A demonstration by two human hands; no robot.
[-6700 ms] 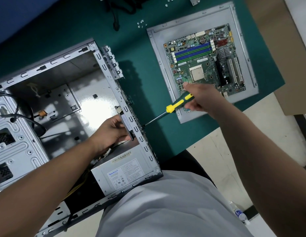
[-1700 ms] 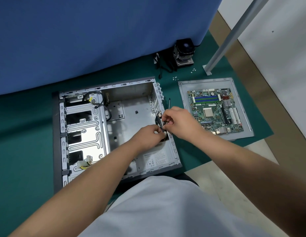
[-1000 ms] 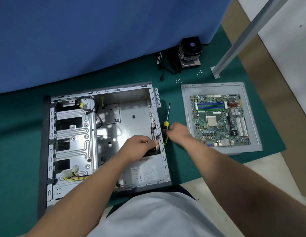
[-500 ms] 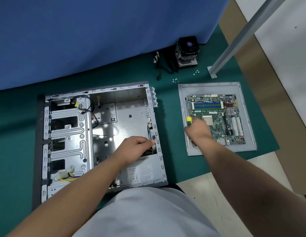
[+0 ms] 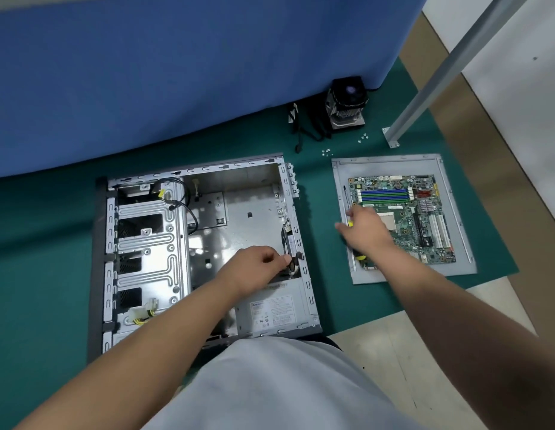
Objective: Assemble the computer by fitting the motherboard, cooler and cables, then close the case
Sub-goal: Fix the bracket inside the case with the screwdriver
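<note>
**Fan held in the open case, screwdriver laid by the board**

The left hand [image 5: 260, 263] pinches the rear fan [image 5: 289, 243] inside the open case [image 5: 145, 243]. The right hand [image 5: 364, 232], fingers relaxed, rests over the screwdriver [image 5: 346, 200] beside the motherboard [image 5: 422, 212]. The cooler [image 5: 347, 102] sits well beyond it.

Both bare forearms reach forward. The left hand [image 5: 258, 264] is curled, thumb against fingertips; the right hand [image 5: 367, 231] lies palm-down with fingers spread forward.
</note>
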